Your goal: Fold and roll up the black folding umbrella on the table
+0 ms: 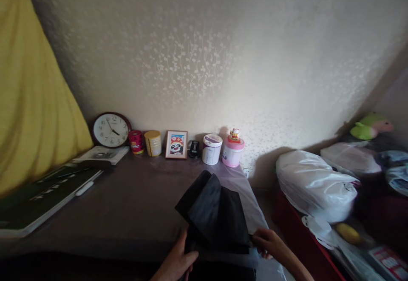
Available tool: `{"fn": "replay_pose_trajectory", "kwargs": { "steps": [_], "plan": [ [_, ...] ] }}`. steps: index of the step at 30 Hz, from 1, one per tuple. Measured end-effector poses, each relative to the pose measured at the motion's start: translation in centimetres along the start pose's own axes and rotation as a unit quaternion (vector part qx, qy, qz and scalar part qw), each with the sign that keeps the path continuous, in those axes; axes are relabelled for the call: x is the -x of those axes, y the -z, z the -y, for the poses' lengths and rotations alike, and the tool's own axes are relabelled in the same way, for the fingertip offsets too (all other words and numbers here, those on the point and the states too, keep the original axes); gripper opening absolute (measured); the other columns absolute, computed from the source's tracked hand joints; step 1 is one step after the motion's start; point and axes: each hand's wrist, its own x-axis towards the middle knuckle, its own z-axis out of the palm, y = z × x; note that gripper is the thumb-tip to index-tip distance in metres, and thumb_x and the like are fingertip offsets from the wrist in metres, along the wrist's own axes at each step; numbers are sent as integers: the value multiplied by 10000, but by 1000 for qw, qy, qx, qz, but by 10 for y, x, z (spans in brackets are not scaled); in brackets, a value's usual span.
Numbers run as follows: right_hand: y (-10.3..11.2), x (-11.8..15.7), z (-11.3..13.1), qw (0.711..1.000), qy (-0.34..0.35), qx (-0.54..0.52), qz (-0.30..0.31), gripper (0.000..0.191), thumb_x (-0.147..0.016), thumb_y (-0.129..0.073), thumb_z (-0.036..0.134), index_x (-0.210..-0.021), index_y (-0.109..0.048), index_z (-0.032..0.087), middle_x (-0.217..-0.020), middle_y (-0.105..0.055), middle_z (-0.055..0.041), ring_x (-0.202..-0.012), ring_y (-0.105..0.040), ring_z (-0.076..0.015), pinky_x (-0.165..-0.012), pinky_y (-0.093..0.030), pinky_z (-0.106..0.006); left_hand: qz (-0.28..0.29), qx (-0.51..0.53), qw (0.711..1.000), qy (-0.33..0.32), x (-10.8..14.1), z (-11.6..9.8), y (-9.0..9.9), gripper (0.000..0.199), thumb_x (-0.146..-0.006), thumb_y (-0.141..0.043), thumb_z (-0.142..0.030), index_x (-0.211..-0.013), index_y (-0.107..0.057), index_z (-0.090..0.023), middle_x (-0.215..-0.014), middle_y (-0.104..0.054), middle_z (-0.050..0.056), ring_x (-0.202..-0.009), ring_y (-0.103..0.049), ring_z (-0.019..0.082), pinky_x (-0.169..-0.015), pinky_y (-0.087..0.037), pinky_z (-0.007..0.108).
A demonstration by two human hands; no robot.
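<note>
My left hand [182, 256] grips the dark lower-left end of what appears to be a black umbrella [219, 217]. Its loose panels fan between my hands, up and right from the left one, the long spread slanting from upper left to lower right over the table [137, 204]. My right hand [267, 242] pinches the lower-right corner; both hands are in contact.

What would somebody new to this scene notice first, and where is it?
Probably the black pleated fabric, perhaps an umbrella's canopy, at the lower middle, with the left hand at its lower left and the right hand at its right edge. The bright yellow curtain at upper left also stands out, with a white-faced clock just right of its lower part. At right, a bulging white plastic bag catches the light.
</note>
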Motion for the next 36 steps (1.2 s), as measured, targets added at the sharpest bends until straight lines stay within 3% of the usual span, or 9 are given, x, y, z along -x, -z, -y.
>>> {"fn": "replay_pose_trajectory", "kwargs": {
  "steps": [4,7,12,17,20,24,26,30,36],
  "plan": [
    [4,-1,-15,999,6,25,-30,339,-672,-503,519,-651,-539,182,-495,-546,19,-440,-530,-116,-420,-381,-210,-84,-134,983,-89,-4,8,-7,744,-768,-477,-280,-1416,-131,-164,-829,-654,71,-682,-626,199,-647,-453,303],
    [7,-2,-29,998,21,50,-44,318,-710,-488,490,-637,-543,185,-495,-561,8,-471,-550,-131,-434,-386,-212,-106,-193,967,-125,-3,12,-9,748,-773,-489,-276,-1421,-127,-184,-940,-657,89,-876,-622,216,-794,-418,314],
    [11,3,-30,990,45,113,-73,277,-766,-456,419,-634,-552,196,-550,-608,-19,-538,-581,-163,-507,-413,-249,-68,-123,982,-126,1,14,-12,791,-794,-487,-312,-1427,-39,-158,-808,-661,54,-699,-620,183,-709,-434,296],
    [16,9,18,941,136,176,-256,243,-805,-466,395,-833,-626,214,-861,-659,-70,-782,-625,-213,-711,-464,-303,-82,-109,982,-128,0,15,-19,794,-797,-493,-282,-1428,-24,-171,-922,-664,81,-795,-627,182,-758,-435,293],
    [8,11,57,929,235,180,-224,306,-878,-389,363,-1096,-568,245,-935,-626,-54,-775,-615,-173,-696,-483,-275,-85,-137,977,-137,0,13,-21,791,-794,-483,-225,-1428,-12,-180,-1121,-619,120,-967,-602,186,-849,-409,289],
    [-11,7,98,887,331,270,-177,382,-905,-337,224,-1262,-466,268,-1039,-593,-54,-820,-608,-157,-730,-480,-275,-76,-169,974,-127,2,7,-20,778,-803,-451,-173,-1425,15,-149,-1191,-591,143,-1040,-580,186,-883,-397,283],
    [-18,3,113,859,354,328,-169,384,-901,-333,179,-1238,-499,259,-1001,-597,-56,-787,-602,-155,-691,-475,-267,-81,-188,972,-116,3,4,-20,771,-797,-450,-150,-1425,-3,-140,-1243,-556,148,-1098,-551,187,-908,-381,273],
    [-19,-4,138,807,381,410,-185,279,-892,-390,170,-977,-645,241,-845,-601,-52,-844,-570,-182,-707,-447,-261,-98,-245,959,-97,6,-4,-19,753,-794,-444,-130,-1426,-36,-140,-1276,-527,154,-1140,-521,200,-931,-369,280],
    [-19,-21,166,810,324,448,-193,289,-903,-363,165,-1015,-618,240,-916,-624,-45,-724,-606,-140,-593,-404,-219,-132,-355,922,-82,6,-23,-22,701,-813,-371,-101,-1424,-31,-146,-1236,-533,184,-1041,-575,241,-864,-411,325]
  ]
}}
